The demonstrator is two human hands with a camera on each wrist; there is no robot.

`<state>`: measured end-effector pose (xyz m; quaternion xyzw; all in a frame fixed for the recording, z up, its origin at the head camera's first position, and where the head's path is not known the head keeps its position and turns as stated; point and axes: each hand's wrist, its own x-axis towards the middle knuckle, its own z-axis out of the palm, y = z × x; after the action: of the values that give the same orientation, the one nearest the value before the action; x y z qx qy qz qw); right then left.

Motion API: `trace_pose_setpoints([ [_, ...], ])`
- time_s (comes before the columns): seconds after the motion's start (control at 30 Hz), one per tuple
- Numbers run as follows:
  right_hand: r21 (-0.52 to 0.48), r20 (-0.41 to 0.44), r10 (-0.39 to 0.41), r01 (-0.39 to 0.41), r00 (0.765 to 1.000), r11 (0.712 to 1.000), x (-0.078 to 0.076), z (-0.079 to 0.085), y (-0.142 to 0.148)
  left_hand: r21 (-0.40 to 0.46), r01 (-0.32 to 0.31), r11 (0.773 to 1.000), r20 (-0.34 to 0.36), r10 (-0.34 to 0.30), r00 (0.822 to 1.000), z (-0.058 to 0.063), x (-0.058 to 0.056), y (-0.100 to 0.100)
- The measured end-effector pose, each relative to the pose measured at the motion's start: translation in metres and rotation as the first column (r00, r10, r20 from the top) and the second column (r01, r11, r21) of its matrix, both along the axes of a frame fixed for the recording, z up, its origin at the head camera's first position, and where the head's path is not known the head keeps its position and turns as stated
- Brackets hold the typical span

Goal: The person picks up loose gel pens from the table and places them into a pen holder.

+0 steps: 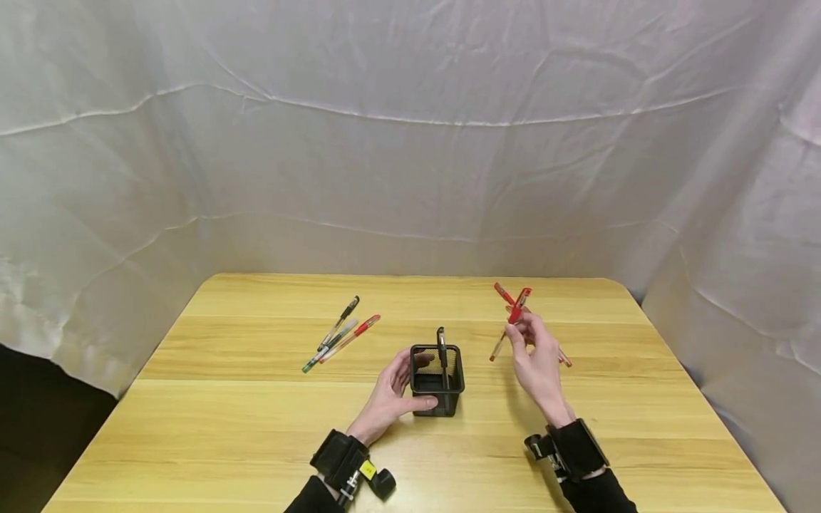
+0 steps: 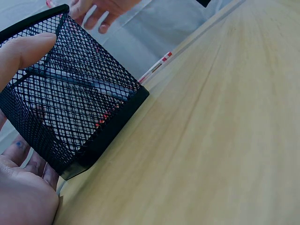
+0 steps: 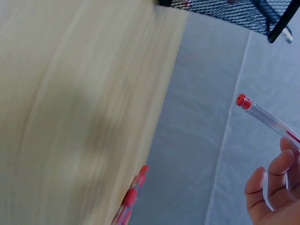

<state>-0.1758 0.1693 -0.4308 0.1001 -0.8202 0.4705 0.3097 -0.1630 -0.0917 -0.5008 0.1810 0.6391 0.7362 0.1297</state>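
The wood-grain table [image 1: 244, 427] bears a mesh pen holder [image 1: 449, 403] against the left hand [image 1: 390, 400], mixed gel pens [image 1: 338, 340] beyond, red pens [image 1: 503, 293] beyond the right hand [image 1: 540, 365].

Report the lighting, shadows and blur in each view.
Head: soft shadow on the table beside the right hand, pale sheen at bottom centre; left wrist: mesh holder fairly crisp, curtain bluish; right wrist: held pen fairly sharp, red pens on the table softer, a dim shadow there.
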Motion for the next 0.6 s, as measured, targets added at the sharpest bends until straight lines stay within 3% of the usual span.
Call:
trace_pose_setpoints([
  [0.33,-0.119,-0.157,0.081,-0.1,0.984,0.988,0.012,0.018,-0.015,-0.011,-0.005,1.0,0.003,0.005,1.0,-0.001,-0.001,0.0],
  [0.47,-0.129,-0.231,0.117,-0.149,0.966,0.98,0.014,0.027,-0.021,-0.011,0.0,1.0,0.007,0.0,1.0,0.0,-0.001,0.0],
  [0.6,-0.124,-0.249,0.146,-0.181,0.957,0.976,0.014,0.035,-0.028,-0.012,0.002,1.0,0.004,-0.002,1.0,-0.001,0.0,0.0],
])
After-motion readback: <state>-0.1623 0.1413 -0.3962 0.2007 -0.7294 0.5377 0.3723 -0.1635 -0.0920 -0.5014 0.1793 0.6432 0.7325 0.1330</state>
